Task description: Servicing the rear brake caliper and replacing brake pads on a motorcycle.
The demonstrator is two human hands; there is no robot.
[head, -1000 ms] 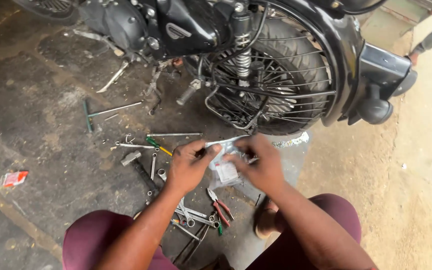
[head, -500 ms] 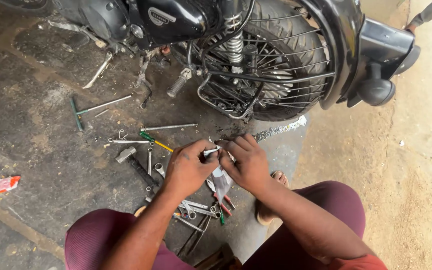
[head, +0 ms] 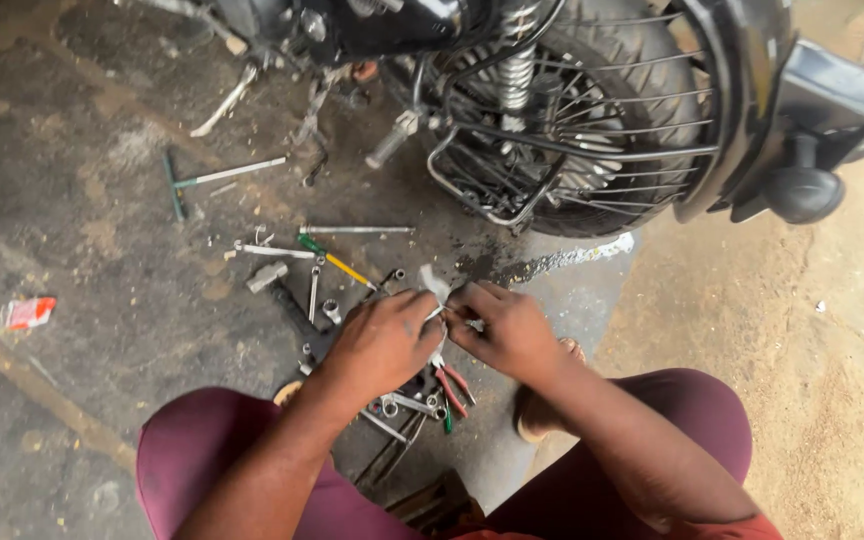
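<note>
Far to the left a small red wrapper [head: 30, 312] is lying on the stained concrete floor [head: 72, 200], and nearer the middle a T-handle wrench [head: 207, 177] is resting well apart from a scatter of spanners and sockets [head: 292, 265], with a green-and-yellow screwdriver [head: 337, 262] among them. The left hand [head: 384, 340] is curling its fingers tightly around one side of a small pale packet [head: 436, 290], whose crumpled top is sticking up between both hands, just above the tool pile. The right hand [head: 512, 330] is pinching the packet's other side, thumb and fingertips closed on it, knuckles almost touching the left hand. Red-handled pliers [head: 452, 385] are lying just beneath the hands. If the packet is giving way suddenly, whatever it contains could be spilling among the tools and getting lost in the grime, since both hands are working directly over that clutter. To the right, the motorcycle's spoked rear wheel [head: 592, 130] is standing close by, with a wet patch [head: 562, 260] spreading at its base. The floor is looking oily and dark on the left, changing to sandy, dusty ground [head: 812, 330] on the right.
</note>
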